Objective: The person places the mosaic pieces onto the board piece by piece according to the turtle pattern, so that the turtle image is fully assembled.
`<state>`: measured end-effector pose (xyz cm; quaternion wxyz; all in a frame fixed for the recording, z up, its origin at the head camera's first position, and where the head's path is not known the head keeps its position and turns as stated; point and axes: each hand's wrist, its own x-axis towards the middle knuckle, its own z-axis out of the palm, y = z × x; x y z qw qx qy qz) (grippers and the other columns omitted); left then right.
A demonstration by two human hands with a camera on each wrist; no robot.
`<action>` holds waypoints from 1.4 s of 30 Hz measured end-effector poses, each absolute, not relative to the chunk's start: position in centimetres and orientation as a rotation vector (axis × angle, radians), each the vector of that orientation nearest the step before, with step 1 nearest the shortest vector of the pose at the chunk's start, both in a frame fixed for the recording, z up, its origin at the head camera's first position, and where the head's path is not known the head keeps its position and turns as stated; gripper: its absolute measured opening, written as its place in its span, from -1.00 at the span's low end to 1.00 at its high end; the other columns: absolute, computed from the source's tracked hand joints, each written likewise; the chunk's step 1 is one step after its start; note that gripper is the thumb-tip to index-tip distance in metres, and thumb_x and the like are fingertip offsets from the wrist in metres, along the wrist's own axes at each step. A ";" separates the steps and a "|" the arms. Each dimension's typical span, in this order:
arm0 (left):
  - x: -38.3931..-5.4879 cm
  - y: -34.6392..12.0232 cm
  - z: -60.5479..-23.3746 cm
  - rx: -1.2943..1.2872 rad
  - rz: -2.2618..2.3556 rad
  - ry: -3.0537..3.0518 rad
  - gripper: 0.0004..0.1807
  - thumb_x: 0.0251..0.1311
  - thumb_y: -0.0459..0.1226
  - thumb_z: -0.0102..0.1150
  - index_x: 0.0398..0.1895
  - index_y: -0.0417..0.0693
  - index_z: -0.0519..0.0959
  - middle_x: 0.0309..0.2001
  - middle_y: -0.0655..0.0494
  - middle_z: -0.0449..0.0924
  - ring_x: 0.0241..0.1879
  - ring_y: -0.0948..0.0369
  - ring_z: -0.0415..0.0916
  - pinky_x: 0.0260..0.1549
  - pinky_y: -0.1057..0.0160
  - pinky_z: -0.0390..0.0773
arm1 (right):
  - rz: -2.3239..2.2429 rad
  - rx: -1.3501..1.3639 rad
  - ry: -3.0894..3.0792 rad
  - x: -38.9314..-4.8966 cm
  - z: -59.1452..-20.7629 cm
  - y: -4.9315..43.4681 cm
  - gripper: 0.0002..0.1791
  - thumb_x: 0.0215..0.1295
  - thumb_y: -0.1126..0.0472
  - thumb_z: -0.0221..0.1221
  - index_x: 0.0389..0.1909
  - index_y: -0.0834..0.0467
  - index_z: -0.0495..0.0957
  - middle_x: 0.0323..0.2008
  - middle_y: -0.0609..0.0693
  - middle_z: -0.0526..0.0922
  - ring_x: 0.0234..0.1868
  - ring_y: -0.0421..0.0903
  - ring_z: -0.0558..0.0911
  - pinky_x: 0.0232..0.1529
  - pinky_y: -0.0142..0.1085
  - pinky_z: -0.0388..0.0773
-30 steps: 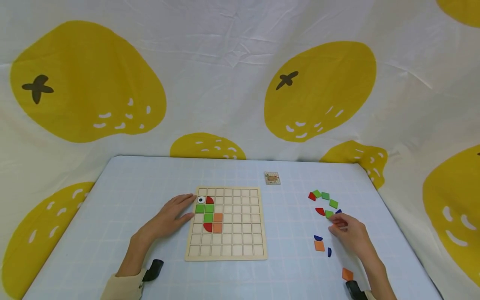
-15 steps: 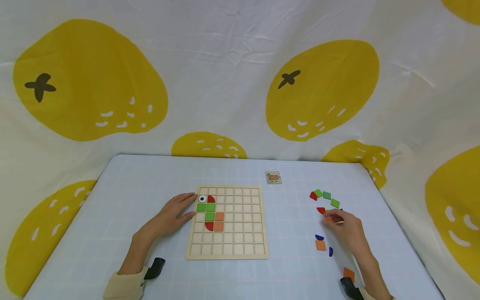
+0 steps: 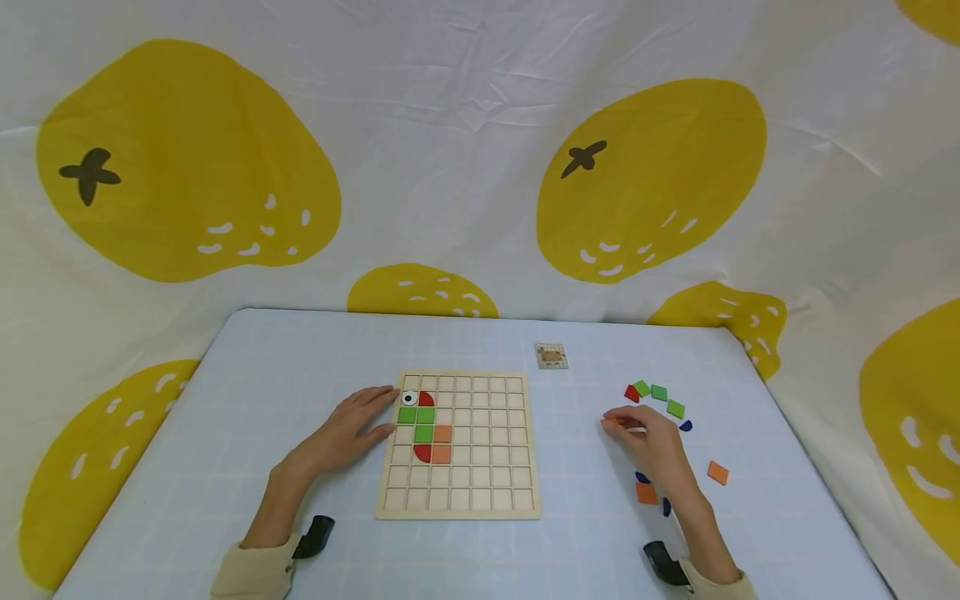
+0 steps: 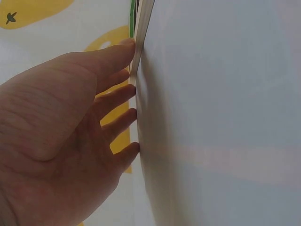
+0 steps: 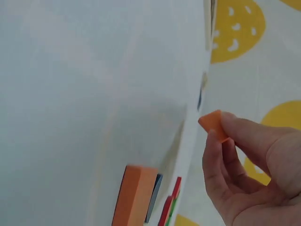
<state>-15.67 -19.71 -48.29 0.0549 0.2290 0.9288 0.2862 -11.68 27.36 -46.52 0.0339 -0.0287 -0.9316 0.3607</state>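
My right hand [image 3: 648, 437] pinches a small orange tile [image 5: 214, 125] between thumb and fingers, raised over the table right of the board. The left hand [image 3: 345, 433] lies beside the square wooden grid board [image 3: 487, 467], its fingertips and thumb at the left edge. In the left wrist view, those fingers [image 4: 124, 157] are spread and loosely bent. On the board's left part sit a white eye tile [image 3: 408, 398], red quarter-round tiles [image 3: 427, 399], green square tiles [image 3: 423, 434] and orange square tiles [image 3: 442, 454].
Loose tiles lie on the right: green squares [image 3: 676, 409], a red piece [image 3: 632, 393], blue half-rounds [image 3: 686, 426], an orange tile [image 3: 717, 473] and another orange tile [image 3: 647, 493]. A small picture card [image 3: 552, 356] lies behind, right of the board.
My right hand has moved left, away from the loose tiles, with the orange tile between its fingers. An orange tile at the far right has come into sight. The left hand stays at the board.
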 end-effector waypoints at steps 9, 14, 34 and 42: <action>-15.6 -19.7 -48.2 0.679 0.863 2.818 -0.35 0.47 -0.18 0.20 0.53 -0.18 0.31 0.48 -0.20 0.30 0.49 -0.23 0.14 0.42 -0.32 0.15 | 1.141 -0.021 -2.821 -12.9 -46.6 24.2 -0.80 0.30 0.24 0.41 -0.07 0.15 0.76 -0.20 -0.01 0.71 -0.14 -0.05 0.64 -0.13 -0.52 0.58; -15.5 -19.7 -48.2 0.668 0.862 2.820 -0.35 0.47 -0.17 0.20 0.53 -0.17 0.31 0.49 -0.19 0.30 0.49 -0.22 0.14 0.42 -0.31 0.16 | 1.234 0.021 -2.781 -13.3 -46.6 22.8 -0.79 0.28 0.26 0.42 -0.08 0.16 0.75 -0.18 0.00 0.72 -0.14 -0.04 0.65 -0.09 -0.50 0.62; -15.6 -19.5 -48.0 0.665 0.875 2.815 -0.36 0.47 -0.19 0.20 0.53 -0.18 0.31 0.49 -0.18 0.30 0.50 -0.22 0.13 0.43 -0.30 0.16 | 1.348 0.205 -2.730 -14.8 -47.0 17.5 -0.86 0.28 0.26 0.42 -0.16 0.16 0.77 -0.26 -0.05 0.70 -0.22 -0.11 0.66 -0.15 -0.35 0.66; -15.6 -19.6 -47.9 0.664 0.875 2.815 -0.36 0.47 -0.19 0.20 0.53 -0.19 0.31 0.49 -0.18 0.30 0.50 -0.22 0.13 0.43 -0.30 0.15 | 1.425 0.294 -2.726 -14.9 -47.2 15.2 -0.88 0.24 0.27 0.44 -0.21 0.14 0.77 -0.28 -0.06 0.70 -0.26 -0.13 0.67 -0.17 -0.32 0.66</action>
